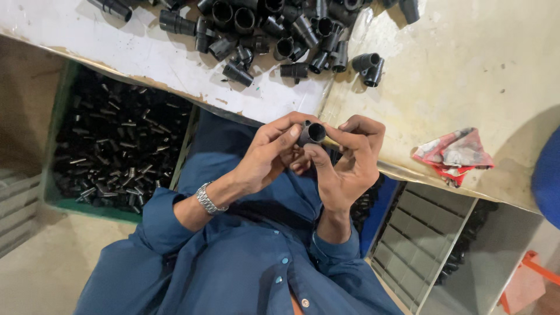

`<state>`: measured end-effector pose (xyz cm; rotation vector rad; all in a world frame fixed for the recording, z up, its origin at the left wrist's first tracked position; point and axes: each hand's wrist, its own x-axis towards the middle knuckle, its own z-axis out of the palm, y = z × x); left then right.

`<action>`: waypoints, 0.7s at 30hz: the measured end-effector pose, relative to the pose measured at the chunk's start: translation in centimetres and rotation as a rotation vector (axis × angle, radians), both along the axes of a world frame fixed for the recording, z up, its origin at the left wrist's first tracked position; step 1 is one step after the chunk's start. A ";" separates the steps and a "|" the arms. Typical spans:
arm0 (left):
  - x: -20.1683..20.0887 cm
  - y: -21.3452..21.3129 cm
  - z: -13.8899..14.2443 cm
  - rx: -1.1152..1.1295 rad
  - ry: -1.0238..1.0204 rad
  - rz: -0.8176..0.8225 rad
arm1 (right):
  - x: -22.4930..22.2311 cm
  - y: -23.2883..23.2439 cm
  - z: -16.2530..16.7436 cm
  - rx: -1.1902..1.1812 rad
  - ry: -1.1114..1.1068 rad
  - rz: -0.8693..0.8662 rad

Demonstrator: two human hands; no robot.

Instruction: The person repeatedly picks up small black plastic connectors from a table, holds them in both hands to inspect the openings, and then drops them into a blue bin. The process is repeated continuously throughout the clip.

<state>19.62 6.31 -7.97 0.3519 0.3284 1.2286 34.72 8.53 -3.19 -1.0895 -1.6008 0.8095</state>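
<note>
Both my hands meet in the middle of the view around one short black tube (313, 133), its open end facing up. My left hand (265, 156) pinches it from the left with thumb and fingers; a metal watch sits on that wrist. My right hand (347, 160) grips it from the right, with the thumb under the tube. Just beyond my hands lies a pile of similar black tubes (280, 32) on the white table (116, 49).
A green crate (87, 205) full of small dark parts stands on the left below the table. A red and white rag (454, 153) lies on the beige table at right. A grey slatted crate (420, 233) sits lower right, with an orange object beside it.
</note>
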 end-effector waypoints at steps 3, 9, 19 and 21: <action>-0.4 0.2 0.2 0.009 0.053 0.031 | -0.1 0.1 0.2 -0.015 -0.003 -0.015; -1.0 0.5 1.0 -0.021 0.120 0.073 | -0.7 0.3 0.4 -0.012 0.023 -0.001; -4.3 0.1 0.5 0.049 0.421 0.205 | -1.8 0.6 0.7 -0.007 -0.059 -0.001; -7.7 -1.2 1.5 -0.056 0.643 0.256 | -2.0 0.8 0.8 -0.026 -0.028 0.029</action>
